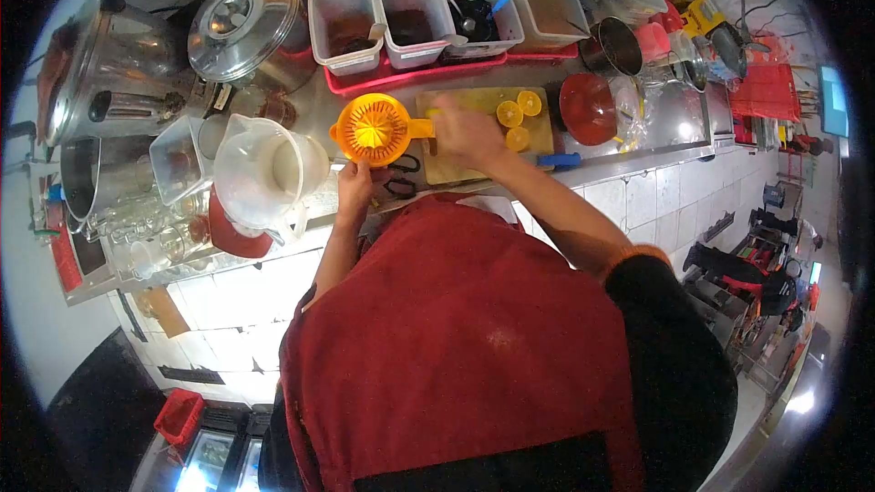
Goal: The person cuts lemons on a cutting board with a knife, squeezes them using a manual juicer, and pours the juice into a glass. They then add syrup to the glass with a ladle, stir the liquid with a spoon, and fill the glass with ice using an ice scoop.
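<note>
An orange plastic citrus juicer (375, 130) with a ridged cone sits at the counter's middle, its handle pointing right. My left hand (355, 187) grips its near rim. My right hand (469, 137), smeared by motion, is over the cutting board (442, 169) beside the juicer's handle; its fingers are too blurred to read. Three cut orange halves (510, 113) lie face up on the board's right side. By the board's near right corner is a blue handle (558, 160), partly behind my right forearm. Black-handled scissors (401, 184) rest between the juicer and the board.
A translucent pitcher (260, 169) stands left of the juicer, near a clear square container (178, 159) and a large steel pot (246, 27). Tubs of dark contents (415, 23) line a red tray (365, 82) behind. Right of the board is a red bowl (588, 109).
</note>
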### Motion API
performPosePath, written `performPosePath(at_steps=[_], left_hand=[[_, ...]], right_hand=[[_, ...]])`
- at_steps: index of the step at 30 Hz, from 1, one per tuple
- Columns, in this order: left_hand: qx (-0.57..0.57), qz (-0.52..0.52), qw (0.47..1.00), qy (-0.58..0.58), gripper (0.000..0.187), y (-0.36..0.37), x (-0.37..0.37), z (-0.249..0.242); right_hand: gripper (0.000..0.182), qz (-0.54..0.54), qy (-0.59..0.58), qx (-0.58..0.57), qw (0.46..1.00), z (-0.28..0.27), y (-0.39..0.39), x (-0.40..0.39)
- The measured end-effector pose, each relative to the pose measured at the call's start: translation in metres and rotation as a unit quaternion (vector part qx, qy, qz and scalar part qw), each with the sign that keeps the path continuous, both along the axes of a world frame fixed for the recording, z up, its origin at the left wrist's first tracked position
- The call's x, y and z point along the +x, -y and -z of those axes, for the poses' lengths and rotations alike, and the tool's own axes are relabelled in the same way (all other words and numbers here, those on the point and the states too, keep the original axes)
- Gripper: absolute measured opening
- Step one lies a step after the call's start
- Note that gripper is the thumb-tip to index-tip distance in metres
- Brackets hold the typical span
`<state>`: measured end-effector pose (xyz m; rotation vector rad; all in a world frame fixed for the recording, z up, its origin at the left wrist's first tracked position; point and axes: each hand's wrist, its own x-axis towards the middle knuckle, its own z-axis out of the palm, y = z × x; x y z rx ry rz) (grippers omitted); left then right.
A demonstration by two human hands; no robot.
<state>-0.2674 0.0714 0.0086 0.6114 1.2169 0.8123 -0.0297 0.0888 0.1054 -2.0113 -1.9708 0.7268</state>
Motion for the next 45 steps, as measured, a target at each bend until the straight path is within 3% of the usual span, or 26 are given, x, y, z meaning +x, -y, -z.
performPosePath(at_steps=[4, 6, 10, 13, 15, 21, 24, 28, 31, 34, 36, 38, 43, 45], left_hand=[[-0.013, 0.022, 1.000, -0.016, 0.039, -0.003, -0.003, 0.006], [-0.022, 0.031, 0.999, -0.014, 0.040, -0.006, 0.002, 0.009], [-0.028, 0.066, 0.997, -0.021, 0.041, -0.005, -0.004, 0.000], [-0.028, 0.052, 0.998, -0.030, 0.040, -0.006, -0.006, 0.001], [-0.019, 0.043, 0.999, -0.023, 0.039, -0.003, -0.007, -0.002], [-0.031, 0.001, 1.000, 0.001, 0.036, -0.002, 0.002, -0.003], [-0.021, 0.000, 0.999, -0.032, 0.037, -0.004, -0.002, 0.005], [-0.019, 0.015, 0.998, -0.051, 0.039, -0.004, -0.001, -0.002], [-0.016, 0.009, 0.999, -0.043, 0.039, -0.003, 0.001, -0.011], [-0.006, 0.003, 0.999, -0.032, 0.038, -0.003, 0.000, -0.004], [-0.015, 0.001, 0.999, -0.031, 0.036, -0.001, 0.001, -0.001], [-0.022, -0.006, 0.999, -0.026, 0.035, -0.002, 0.001, -0.002], [-0.026, -0.010, 1.000, 0.004, 0.033, -0.002, -0.001, 0.023], [0.039, -0.001, 0.999, -0.026, 0.031, 0.000, -0.002, 0.034]], right_hand=[[0.036, 0.073, 0.013, -0.010, 0.997, -0.004, 0.043, 0.028], [0.044, -0.065, 0.117, 0.026, 0.991, 0.028, 0.056, 0.022], [0.052, -0.064, 0.165, -0.106, 0.978, 0.011, 0.053, 0.009], [0.056, 0.006, 0.126, -0.086, 0.988, -0.004, 0.048, 0.027], [0.055, 0.009, 0.254, 0.060, 0.965, 0.010, 0.050, 0.049], [0.052, -0.057, 0.212, -0.129, 0.967, 0.012, 0.038, 0.056], [0.050, 0.005, 0.149, -0.157, 0.976, 0.021, 0.025, 0.062], [0.050, -0.064, 0.135, -0.072, 0.986, 0.032, 0.026, 0.073], [0.048, -0.084, 0.165, -0.090, 0.979, 0.020, 0.021, 0.068], [0.045, -0.030, 0.137, -0.172, 0.975, -0.012, 0.001, 0.044], [0.041, -0.020, -0.058, 0.008, 0.998, -0.025, -0.008, 0.016], [0.038, -0.134, -0.124, 0.131, 0.974, -0.021, -0.028, -0.017], [0.036, -0.212, -0.028, 0.169, 0.962, 0.007, -0.035, -0.067], [0.035, -0.245, -0.019, 0.184, 0.952, 0.009, -0.029, -0.073]])
